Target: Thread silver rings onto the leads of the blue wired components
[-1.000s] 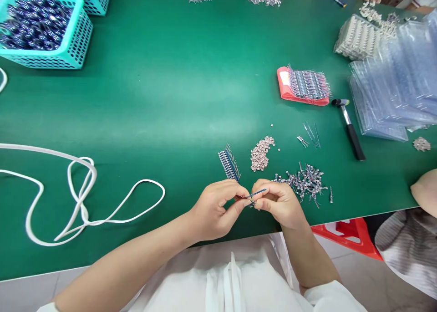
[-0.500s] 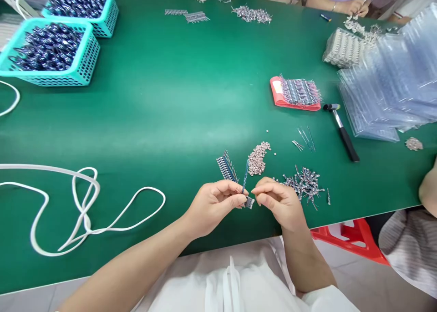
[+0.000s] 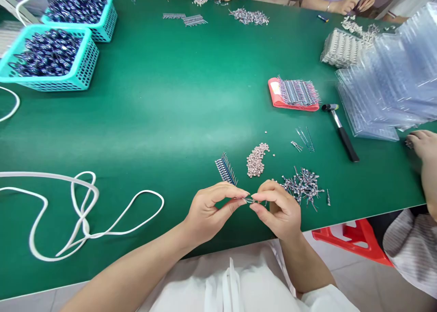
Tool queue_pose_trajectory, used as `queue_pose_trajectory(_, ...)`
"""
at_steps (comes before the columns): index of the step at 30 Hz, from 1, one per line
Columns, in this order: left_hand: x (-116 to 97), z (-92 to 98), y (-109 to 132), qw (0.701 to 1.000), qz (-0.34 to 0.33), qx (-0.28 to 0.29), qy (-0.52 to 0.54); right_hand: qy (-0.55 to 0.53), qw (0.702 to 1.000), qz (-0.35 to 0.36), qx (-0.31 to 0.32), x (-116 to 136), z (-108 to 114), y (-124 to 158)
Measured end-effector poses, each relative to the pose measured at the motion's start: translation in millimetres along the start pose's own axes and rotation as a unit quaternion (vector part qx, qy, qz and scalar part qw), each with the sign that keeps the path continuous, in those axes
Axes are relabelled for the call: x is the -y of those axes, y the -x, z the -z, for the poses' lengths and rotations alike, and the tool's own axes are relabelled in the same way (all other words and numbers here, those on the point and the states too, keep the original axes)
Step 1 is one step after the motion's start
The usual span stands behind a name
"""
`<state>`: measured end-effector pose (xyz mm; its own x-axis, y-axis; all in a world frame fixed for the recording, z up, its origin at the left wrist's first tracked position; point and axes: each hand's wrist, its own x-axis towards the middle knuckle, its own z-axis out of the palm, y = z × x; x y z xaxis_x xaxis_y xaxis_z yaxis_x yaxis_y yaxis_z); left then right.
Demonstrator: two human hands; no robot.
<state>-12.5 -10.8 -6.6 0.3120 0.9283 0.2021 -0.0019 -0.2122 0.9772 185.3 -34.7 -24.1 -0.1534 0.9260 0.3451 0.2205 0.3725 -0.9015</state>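
Note:
Between my two hands is a small, thin dark metallic piece [image 3: 249, 200], its details too small to tell. My left hand [image 3: 211, 212] pinches its left end, and my right hand [image 3: 280, 208] pinches at its right end. Just beyond my left fingers lies a row of blue components with wire legs [image 3: 226, 170]. A pile of small pinkish rings [image 3: 256, 161] sits beyond the fingertips. To the right of my right hand is a loose heap of small wired parts [image 3: 304, 186].
Teal baskets [image 3: 80, 66] of dark blue parts stand far left, with a white cable [image 3: 85, 221] nearer. At right lie a hammer [image 3: 346, 141], a red-banded bundle [image 3: 295, 94] and clear plastic trays [image 3: 385, 84]. A co-worker's hand [image 3: 425, 145] rests at the right edge.
The blue strip and small block between my fingers have turned and now look like a thin piece. My right fingers have closed in on it. A co-worker's hand has come in at the right.

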Motion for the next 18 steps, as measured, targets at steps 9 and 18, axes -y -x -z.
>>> queue_pose_trajectory(9, -2.3, 0.3, 0.7, 0.995, 0.103, 0.011, 0.012, 0.039, 0.999, 0.017, -0.022, -1.4, -0.9, 1.3)
queue_pose_trajectory(18, -1.5, 2.7, -2.2, 0.99, 0.136, 0.027, 0.013, -0.02, 0.998, -0.057, -0.001, 3.0, 1.7, -1.5)
